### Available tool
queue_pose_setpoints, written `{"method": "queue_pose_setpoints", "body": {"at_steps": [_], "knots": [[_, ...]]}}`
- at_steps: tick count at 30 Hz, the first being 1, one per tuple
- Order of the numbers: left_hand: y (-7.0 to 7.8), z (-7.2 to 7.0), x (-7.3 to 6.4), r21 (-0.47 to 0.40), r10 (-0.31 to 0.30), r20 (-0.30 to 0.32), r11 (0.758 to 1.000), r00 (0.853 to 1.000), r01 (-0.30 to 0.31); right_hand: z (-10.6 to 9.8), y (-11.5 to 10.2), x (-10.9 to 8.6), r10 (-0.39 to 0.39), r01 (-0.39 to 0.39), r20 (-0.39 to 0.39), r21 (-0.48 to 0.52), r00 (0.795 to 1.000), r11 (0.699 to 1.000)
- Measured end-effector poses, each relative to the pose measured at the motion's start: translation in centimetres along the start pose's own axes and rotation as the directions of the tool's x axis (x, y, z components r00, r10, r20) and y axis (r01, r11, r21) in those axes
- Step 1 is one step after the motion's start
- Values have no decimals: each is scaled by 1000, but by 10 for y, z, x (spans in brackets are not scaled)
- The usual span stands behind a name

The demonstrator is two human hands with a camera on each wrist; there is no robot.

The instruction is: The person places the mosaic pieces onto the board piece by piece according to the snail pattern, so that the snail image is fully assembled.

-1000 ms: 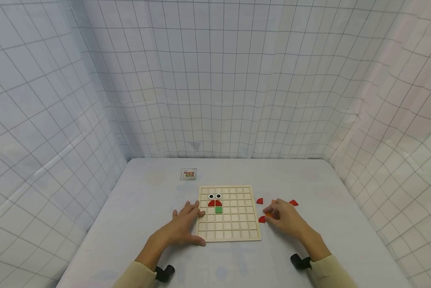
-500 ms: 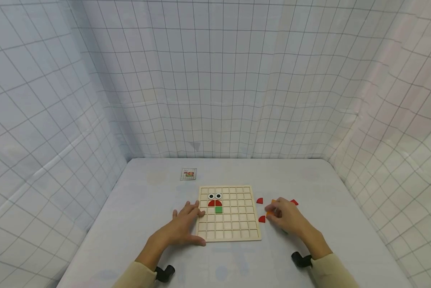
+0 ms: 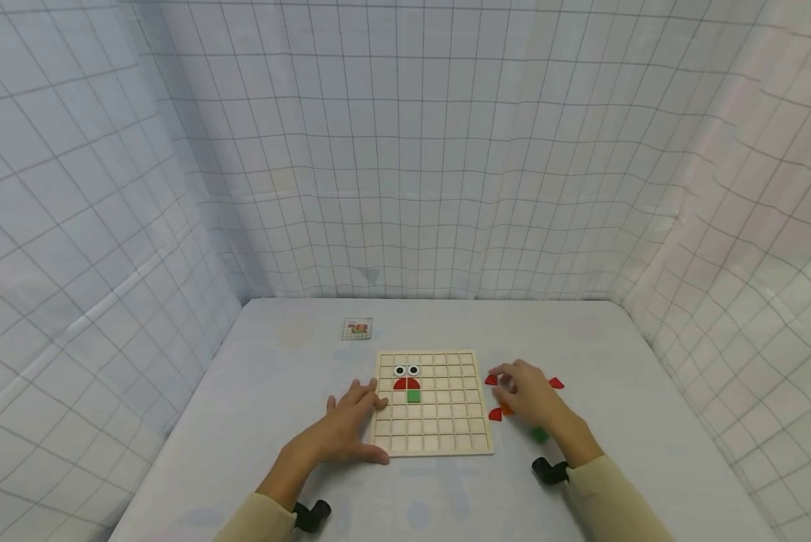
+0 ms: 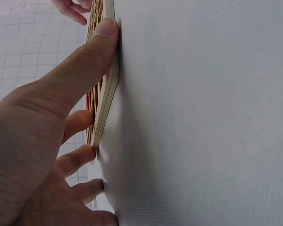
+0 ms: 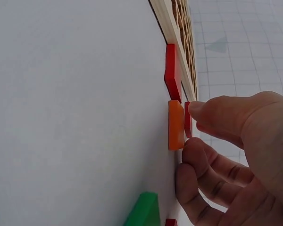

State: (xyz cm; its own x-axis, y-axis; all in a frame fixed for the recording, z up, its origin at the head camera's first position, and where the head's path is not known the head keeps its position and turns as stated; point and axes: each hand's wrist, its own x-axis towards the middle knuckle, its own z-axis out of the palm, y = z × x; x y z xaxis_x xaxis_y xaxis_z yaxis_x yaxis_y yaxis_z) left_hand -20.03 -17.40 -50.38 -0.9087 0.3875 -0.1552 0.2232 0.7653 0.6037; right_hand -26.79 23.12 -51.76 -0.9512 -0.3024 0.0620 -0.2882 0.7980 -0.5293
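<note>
My left hand (image 3: 343,429) rests at the left edge of the wooden grid board (image 3: 439,444), thumb and fingers spread along its rim. On the board lie two round eye pieces (image 3: 400,370), two red quarter-circle tiles (image 3: 401,384) and a green square tile (image 3: 414,396). Right of the board, my right hand (image 3: 530,395) reaches over loose tiles, its index fingertip at a red quarter-circle tile (image 3: 490,381). In the right wrist view its thumb is beside a red tile (image 5: 187,120); no grip shows. Below the hand lies an orange tile (image 5: 176,125), partly covered in the head view.
Another red quarter-circle tile (image 3: 496,415) lies by the board's right edge. A green tile (image 3: 539,435) is partly under the right wrist, and a red tile (image 3: 557,383) lies beyond the hand. A small picture card (image 3: 357,329) sits behind the board. Grid-patterned curtains (image 3: 412,173) surround the white table.
The right hand has moved from the orange tile, which it leaves on the table, up and left to the upper red tile. The green tile shows more. The left hand stays on the board.
</note>
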Motion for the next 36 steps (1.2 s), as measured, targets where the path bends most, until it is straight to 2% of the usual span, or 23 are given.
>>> {"method": "queue_pose_setpoints", "body": {"at_steps": [13,23,30,36], "knots": [[1,1,0,0,-8,-2,1000,1000,8,6,-4,9,71,-71,10,-8,997,997],[0,2,0,6,-7,-5,1000,1000,7,7,-4,9,75,-75,-2,40,997,996],[0,1,0,5,-2,-4,1000,1000,2,6,-3,7,108,-108,6,72,994,992],[1,1,0,8,-12,-4,1000,1000,12,6,-1,8,95,-97,19,101,995,990]]}}
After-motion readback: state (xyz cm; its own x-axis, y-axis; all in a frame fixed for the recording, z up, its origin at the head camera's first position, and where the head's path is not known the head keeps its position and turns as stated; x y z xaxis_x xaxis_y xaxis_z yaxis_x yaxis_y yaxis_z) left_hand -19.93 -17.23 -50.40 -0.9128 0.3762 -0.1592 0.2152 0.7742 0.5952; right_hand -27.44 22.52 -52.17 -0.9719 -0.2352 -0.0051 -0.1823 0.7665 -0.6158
